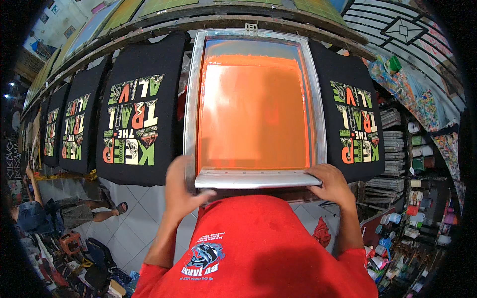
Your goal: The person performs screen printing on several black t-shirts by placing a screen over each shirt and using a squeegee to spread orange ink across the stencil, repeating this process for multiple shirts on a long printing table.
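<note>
Head view: both hands on the near end of a metal-framed printing screen [254,107] coated in orange ink, lying flat on the long counter [149,30] that runs left to right. Left hand [180,191] wraps the near left corner of the frame, thumb out along the near edge, grip grasping the frame. Right hand [332,184] sits on the near right corner, fingers curled over the near bar, grip grasping the frame too. A flat metal squeegee bar [256,179] lies along the near edge between the two hands.

Black printed shirts on the counter either side of the screen: one just left [139,109], one just right [350,111], more further left [82,124]. Person's red shirt [258,248] fills the near middle. Another person [74,211] sits on the tiled floor [144,208] at lower left. Shelves with jars and stacked items [402,164] on the right.
</note>
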`<state>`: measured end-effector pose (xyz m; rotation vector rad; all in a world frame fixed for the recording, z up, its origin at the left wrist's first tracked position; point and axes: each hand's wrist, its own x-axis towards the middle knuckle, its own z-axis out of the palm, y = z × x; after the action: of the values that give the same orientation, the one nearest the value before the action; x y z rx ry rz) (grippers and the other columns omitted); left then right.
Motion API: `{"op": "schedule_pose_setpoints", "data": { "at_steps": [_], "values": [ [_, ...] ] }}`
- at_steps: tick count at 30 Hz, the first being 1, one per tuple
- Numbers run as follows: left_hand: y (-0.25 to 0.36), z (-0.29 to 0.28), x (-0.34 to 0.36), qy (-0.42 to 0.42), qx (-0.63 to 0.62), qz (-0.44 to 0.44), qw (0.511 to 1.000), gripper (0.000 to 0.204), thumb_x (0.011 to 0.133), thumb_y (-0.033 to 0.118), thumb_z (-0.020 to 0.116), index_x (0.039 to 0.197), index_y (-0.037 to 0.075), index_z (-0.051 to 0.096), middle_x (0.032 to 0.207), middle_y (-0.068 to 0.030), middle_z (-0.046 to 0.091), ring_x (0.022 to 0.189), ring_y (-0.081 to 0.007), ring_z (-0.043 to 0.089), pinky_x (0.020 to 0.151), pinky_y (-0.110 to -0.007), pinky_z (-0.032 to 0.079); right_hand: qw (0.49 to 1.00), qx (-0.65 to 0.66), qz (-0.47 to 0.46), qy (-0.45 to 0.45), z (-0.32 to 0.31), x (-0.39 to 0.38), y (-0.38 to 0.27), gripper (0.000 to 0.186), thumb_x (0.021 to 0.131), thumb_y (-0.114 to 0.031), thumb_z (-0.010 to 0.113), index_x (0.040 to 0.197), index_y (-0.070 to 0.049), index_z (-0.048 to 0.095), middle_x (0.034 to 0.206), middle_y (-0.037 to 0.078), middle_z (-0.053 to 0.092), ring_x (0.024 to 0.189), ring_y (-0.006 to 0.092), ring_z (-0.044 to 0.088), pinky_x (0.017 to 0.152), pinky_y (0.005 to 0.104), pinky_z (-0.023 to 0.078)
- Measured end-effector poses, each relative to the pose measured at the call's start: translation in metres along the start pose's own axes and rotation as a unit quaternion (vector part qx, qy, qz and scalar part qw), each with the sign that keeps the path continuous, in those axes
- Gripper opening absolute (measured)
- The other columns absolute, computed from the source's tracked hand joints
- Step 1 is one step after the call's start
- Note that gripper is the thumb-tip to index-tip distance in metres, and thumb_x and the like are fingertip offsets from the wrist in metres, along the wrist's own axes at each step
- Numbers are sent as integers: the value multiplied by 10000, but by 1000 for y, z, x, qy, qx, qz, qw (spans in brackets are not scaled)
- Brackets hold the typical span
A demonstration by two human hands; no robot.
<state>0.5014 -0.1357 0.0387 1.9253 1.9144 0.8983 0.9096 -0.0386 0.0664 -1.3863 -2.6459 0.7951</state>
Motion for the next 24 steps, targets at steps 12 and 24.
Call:
{"op": "schedule_pose_setpoints", "data": {
  "at_steps": [12,24],
  "values": [
    [-31,13,223,-165,160,83,970,343,692,124,779,1019,55,701,898,-186,691,862,-387,655,787,-449,531,983,-113,-16,143,-64,172,70,294,635,-119,724,927,-147,703,818,118,680,784,350,655,682,455,512],
    [-97,90,377,-108,174,105,973,282,721,298,778,917,98,749,846,-211,697,796,-383,684,738,-457,556,968,-174,17,181,-73,339,164,247,668,-92,688,913,-119,665,858,183,686,862,393,669,724,503,529]
  ]
}}
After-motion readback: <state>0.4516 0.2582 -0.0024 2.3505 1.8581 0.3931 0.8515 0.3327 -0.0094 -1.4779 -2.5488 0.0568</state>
